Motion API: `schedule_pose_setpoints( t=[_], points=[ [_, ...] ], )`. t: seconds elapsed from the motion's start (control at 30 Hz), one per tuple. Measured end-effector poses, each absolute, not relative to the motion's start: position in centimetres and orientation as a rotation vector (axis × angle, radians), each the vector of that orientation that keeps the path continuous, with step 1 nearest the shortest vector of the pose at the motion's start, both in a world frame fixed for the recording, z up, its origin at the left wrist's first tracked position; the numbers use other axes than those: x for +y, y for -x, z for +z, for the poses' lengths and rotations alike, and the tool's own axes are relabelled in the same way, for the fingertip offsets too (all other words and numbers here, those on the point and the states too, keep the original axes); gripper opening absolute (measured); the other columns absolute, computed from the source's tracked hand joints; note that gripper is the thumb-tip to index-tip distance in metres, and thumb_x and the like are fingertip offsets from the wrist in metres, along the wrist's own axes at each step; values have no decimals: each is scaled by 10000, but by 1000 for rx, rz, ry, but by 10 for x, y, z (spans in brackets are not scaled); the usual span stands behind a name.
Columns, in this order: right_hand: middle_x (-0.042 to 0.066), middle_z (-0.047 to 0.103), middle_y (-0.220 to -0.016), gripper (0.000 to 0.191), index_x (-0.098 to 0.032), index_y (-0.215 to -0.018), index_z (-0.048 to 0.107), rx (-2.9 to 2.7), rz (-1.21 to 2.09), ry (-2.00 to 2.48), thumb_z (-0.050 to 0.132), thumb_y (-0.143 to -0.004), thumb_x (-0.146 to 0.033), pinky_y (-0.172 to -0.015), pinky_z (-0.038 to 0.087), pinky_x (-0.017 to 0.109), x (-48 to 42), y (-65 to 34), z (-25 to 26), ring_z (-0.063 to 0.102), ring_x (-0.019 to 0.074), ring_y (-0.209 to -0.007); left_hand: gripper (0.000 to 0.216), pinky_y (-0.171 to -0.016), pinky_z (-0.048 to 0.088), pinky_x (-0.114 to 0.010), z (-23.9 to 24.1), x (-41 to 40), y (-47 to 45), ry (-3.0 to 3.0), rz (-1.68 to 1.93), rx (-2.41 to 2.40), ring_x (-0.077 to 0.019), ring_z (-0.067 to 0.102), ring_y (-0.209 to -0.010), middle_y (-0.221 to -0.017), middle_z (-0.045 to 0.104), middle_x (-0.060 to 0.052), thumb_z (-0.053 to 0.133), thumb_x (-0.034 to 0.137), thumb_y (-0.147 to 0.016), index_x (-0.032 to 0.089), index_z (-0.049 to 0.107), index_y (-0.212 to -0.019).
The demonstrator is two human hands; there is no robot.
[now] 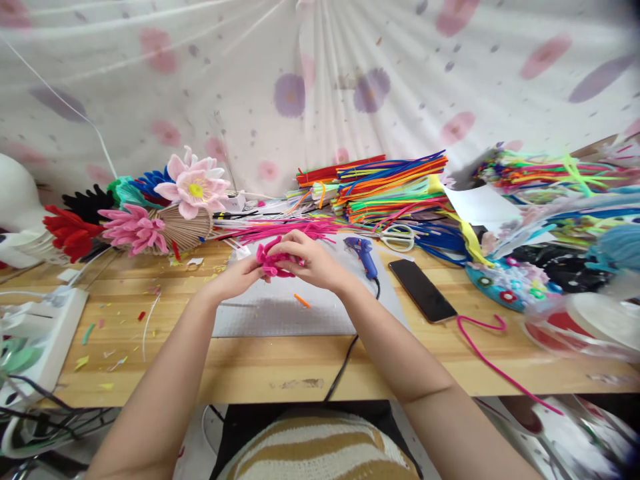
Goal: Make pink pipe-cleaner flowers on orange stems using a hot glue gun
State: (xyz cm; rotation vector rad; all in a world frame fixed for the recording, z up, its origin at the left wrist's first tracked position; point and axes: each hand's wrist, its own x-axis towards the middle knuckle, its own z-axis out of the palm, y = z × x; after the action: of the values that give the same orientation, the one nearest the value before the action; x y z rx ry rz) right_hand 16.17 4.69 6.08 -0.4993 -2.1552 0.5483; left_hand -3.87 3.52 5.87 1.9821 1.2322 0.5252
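Note:
A bright pink pipe-cleaner flower [270, 261] is held up over the grey cutting mat [280, 320], partly covered by my fingers. My left hand [239, 277] grips it from the left with the fingers closed. From the right, my right hand [313, 260] pinches its petals between thumb and fingers. Just beyond my hands lies a spread of loose pink pipe cleaners [295, 230]. A blue glue gun [364, 257] rests on the mat to the right, and a short orange piece [301, 301] lies on the mat below my hands.
Finished pipe-cleaner flowers [195, 187] stand at the back left. Bundles of coloured pipe cleaners [395, 183] fill the back. Scissors [399, 237], a black phone [423, 291] and a curved pink pipe cleaner [510, 373] lie right. A white power strip [65, 327] sits at left.

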Motion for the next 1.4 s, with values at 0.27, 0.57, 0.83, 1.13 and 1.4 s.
schedule_pose_setpoints(
  t=[0.27, 0.57, 0.83, 1.13, 1.4],
  points=[
    [32, 531, -850, 81, -182, -791, 569, -2068, 535, 562, 506, -804, -134, -694, 431, 256, 46, -159, 61, 506, 123, -786, 336, -841, 463, -361, 54, 35, 37, -2027, 614, 1240, -205, 570, -938, -962, 632, -59, 497, 430, -753, 178, 574, -962],
    [35, 574, -872, 100, -184, -783, 560, -1971, 443, 570, 497, -768, -108, -722, 441, 244, 54, -151, 44, 541, 120, -830, 400, -864, 459, -325, 63, 33, 45, -1904, 1600, 1390, -150, 558, -925, -1032, 544, -61, 542, 133, -666, 191, 512, -1061],
    [52, 615, -885, 120, -190, -776, 561, -1911, 362, 512, 494, -765, -91, -761, 466, 269, 52, -142, 38, 573, 132, -867, 306, -767, 496, -284, 63, 18, 47, -2021, 1680, 1498, -108, 547, -790, -956, 512, -36, 531, 97, -691, 183, 561, -983],
    [74, 625, -895, 123, -192, -798, 586, -1896, 346, 476, 486, -811, -122, -748, 485, 277, 44, -138, 17, 593, 139, -876, 261, -725, 503, -265, 47, 10, 67, -1955, 1582, 1621, -100, 555, -764, -943, 520, -32, 525, 109, -705, 177, 572, -953],
    [26, 621, -765, 47, -200, -717, 617, -1588, 765, 707, 575, -738, -200, -693, 477, 288, 57, -133, 8, 588, 139, -754, 190, -706, 495, -246, 41, 9, 78, -1970, 1505, 1806, -110, 555, -760, -872, 543, -25, 501, 135, -730, 174, 607, -882]
  ],
)
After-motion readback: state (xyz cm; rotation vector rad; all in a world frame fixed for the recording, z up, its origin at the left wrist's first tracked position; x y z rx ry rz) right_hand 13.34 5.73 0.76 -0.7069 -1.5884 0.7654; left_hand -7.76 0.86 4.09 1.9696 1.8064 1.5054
